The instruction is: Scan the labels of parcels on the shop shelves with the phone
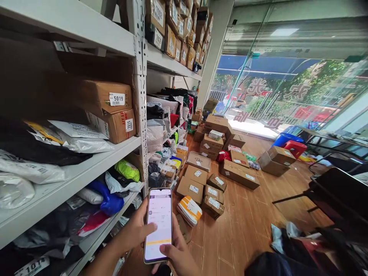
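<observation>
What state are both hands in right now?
Left hand: holding the smartphone at its left side.
Right hand: holding the same smartphone at its right side.

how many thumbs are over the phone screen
2: the left thumb near the middle of the phone, and the right thumb lower down, over the bottom right part. Neither is hidden.

Rack along left side: bagged parcels on it, two stacked boxes beside its upright. Phone between left hand and right hand, before cartons spread over floor right of rack. Glass front behind these; stacked pair of cartons apart, farther right.
</observation>
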Action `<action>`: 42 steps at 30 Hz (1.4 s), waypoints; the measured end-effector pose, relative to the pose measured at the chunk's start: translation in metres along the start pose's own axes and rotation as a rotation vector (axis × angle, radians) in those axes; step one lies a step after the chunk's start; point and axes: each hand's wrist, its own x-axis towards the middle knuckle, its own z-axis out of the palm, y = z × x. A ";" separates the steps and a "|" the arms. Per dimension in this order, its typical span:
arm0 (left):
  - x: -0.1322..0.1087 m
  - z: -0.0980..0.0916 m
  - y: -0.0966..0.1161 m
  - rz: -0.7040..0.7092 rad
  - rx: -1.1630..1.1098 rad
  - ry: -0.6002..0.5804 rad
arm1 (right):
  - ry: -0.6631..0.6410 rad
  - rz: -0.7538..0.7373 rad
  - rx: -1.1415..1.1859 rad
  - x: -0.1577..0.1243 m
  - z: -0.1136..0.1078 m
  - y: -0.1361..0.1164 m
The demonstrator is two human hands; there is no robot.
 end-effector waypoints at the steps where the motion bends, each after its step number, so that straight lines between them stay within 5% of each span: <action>1: -0.005 0.001 0.001 -0.004 -0.016 0.007 | 0.004 -0.002 0.001 -0.005 0.002 0.001; 6: -0.008 0.013 0.008 -0.038 0.002 0.315 | 0.014 -0.008 -0.063 -0.023 0.009 0.005; 14: -0.002 0.026 0.002 -0.017 0.042 0.159 | 0.045 0.011 -0.112 -0.039 0.004 -0.015; 23: 0.032 0.062 0.006 0.021 0.022 0.265 | 0.015 0.028 -0.111 -0.032 -0.036 -0.055; 30: 0.045 0.082 0.010 -0.049 0.039 0.357 | -0.033 0.063 -0.128 -0.024 -0.063 -0.060; 42: 0.040 0.092 -0.001 0.036 -0.061 0.259 | -0.042 0.052 -0.031 -0.021 -0.072 -0.078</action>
